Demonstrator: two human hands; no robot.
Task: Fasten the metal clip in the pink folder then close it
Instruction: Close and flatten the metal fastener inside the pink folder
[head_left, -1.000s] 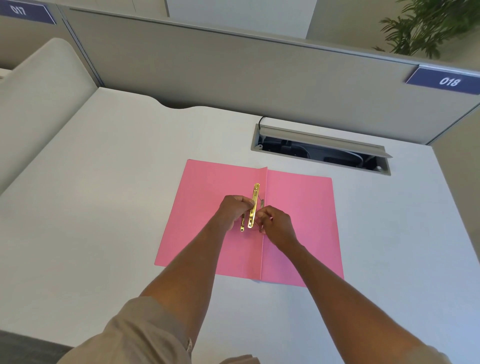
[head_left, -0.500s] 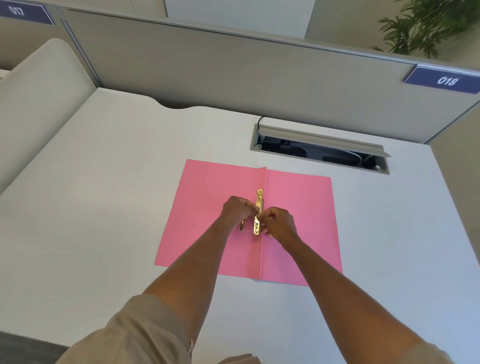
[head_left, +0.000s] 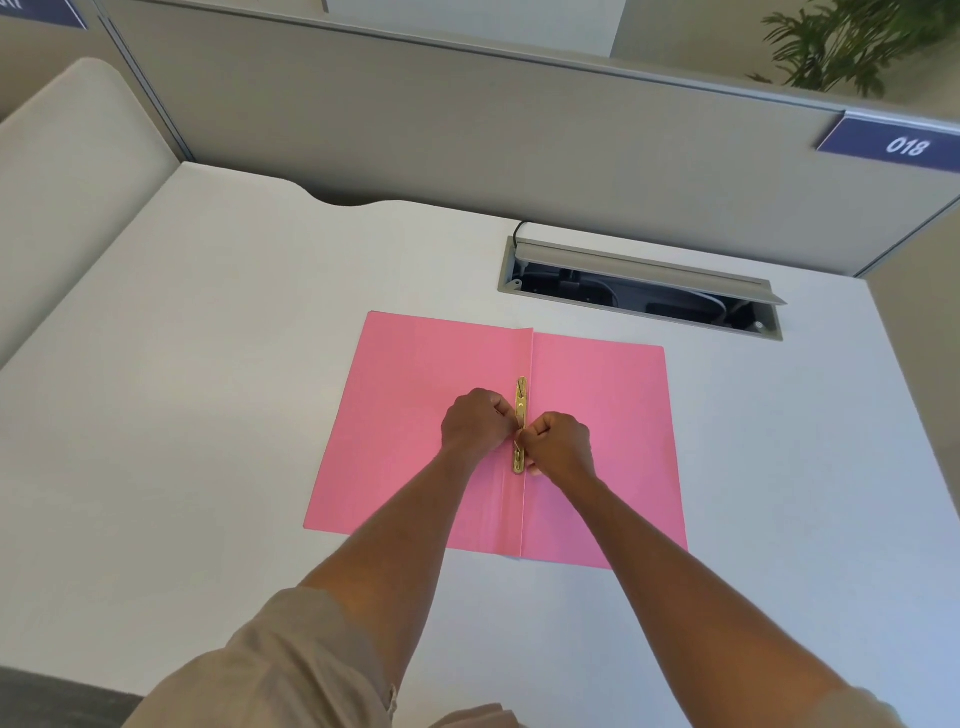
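Observation:
The pink folder (head_left: 415, 415) lies open and flat on the white desk, its spine fold running away from me. A gold metal clip (head_left: 520, 402) lies along that fold, flat against the folder. My left hand (head_left: 475, 423) pinches the clip's middle from the left. From the right, my right hand (head_left: 558, 444) pinches the same spot with its fingers curled. The two hands touch over the clip and hide its middle; only the clip's far end and near end show.
An open cable tray (head_left: 641, 288) is sunk into the desk (head_left: 208, 364) just behind the folder. A grey partition (head_left: 467, 130) with a label reading 018 (head_left: 906, 145) closes the back. A beige panel (head_left: 67, 182) stands at the left.
The clip bar, raised and tilted a second ago, now lies flat along the spine. Both hands have closed in on its middle.

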